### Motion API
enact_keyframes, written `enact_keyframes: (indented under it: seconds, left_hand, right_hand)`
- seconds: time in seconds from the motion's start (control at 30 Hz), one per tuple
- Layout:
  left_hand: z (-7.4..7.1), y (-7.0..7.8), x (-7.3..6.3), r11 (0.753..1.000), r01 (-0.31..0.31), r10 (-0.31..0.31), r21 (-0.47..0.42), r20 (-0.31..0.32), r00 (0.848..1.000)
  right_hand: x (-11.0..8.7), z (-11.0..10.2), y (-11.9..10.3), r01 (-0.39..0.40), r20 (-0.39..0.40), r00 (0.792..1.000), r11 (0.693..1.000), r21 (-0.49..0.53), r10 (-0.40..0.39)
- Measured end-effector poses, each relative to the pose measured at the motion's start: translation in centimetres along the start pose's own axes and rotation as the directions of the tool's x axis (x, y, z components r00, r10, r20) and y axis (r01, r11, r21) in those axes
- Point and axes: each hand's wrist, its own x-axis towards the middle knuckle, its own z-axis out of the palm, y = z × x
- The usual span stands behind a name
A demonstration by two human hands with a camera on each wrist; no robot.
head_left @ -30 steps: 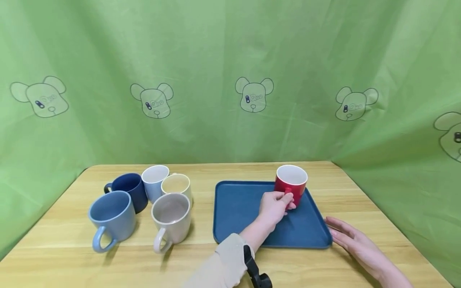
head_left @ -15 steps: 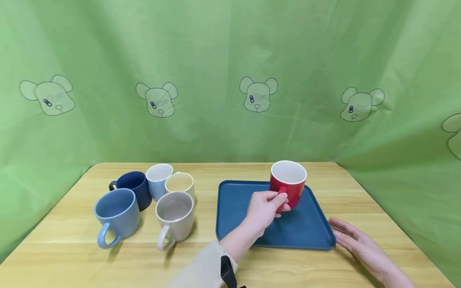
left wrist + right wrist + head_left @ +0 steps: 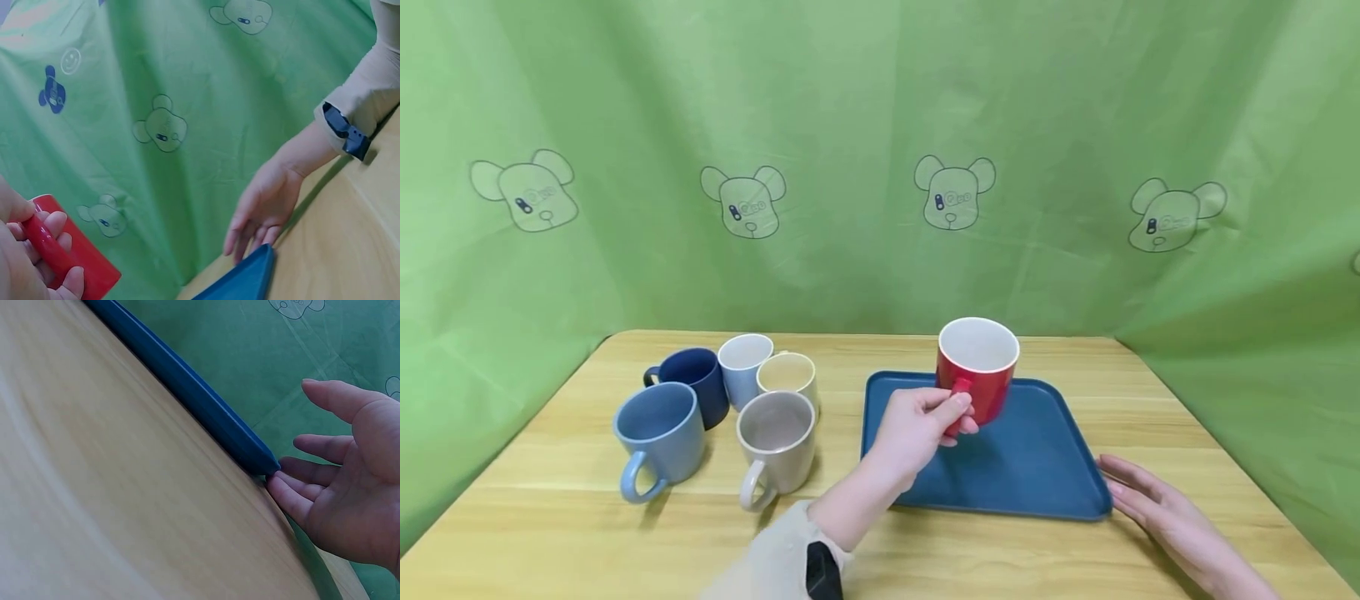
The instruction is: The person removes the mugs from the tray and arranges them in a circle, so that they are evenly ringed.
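A red mug (image 3: 988,387) with a white inside hangs upright above the blue tray (image 3: 1030,467). My left hand (image 3: 917,425) grips its handle, thumb on top and fingers curled round; the left wrist view shows the same red mug (image 3: 81,256) close by. At the tray's near right corner my right hand (image 3: 1172,517) touches the rim with its fingertips. The right wrist view has this right hand (image 3: 350,475) with fingers loosely extended against the corner of the tray (image 3: 206,403), the thumb apart.
On the left of the wooden table (image 3: 587,533) several mugs stand close together: light blue (image 3: 673,446), navy (image 3: 703,387), pale blue and white (image 3: 741,375), cream (image 3: 805,379) and grey (image 3: 786,458). A green curtain (image 3: 850,250) surrounds the table at the back and sides.
My left hand has lifted the red mug off the tray and carried it left and toward me. The right hand has stayed at the tray's corner. The head view has turned slightly left.
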Motion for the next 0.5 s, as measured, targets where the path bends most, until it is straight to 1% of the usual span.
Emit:
enact_keyframes:
  seconds: [0.13, 0.23, 0.3, 0.37, 0.5]
  left_hand:
    - [-1.4, 1.0, -0.6, 0.999, -0.028, 0.029, -0.032, 0.007, 1.0]
    - [-2.7, 1.7, -1.2, 0.997, -0.051, 0.052, -0.051, 0.019, 0.998]
    - [-3.7, 2.1, -1.6, 0.997, -0.065, 0.066, -0.047, 0.021, 0.998]
    - [-4.7, 2.5, -2.1, 0.996, -0.073, 0.073, -0.044, 0.008, 0.997]
    - [-6.8, 3.5, -3.2, 0.996, -0.078, 0.076, -0.048, -0.042, 0.996]
  right_hand:
    - [0.0, -0.1, 0.1, -0.009, -0.009, 1.0, 1.0, -0.016, 0.009]
    - [0.1, -0.2, 0.1, -0.009, -0.012, 1.0, 1.0, -0.016, 0.009]
    - [0.1, -0.2, 0.1, -0.016, -0.013, 1.0, 0.999, -0.032, 0.016]
    - [0.2, -0.3, 0.1, -0.031, -0.016, 0.999, 0.999, -0.043, 0.031]
    - [0.4, -0.2, 0.0, -0.058, -0.022, 0.998, 0.997, -0.06, 0.056]
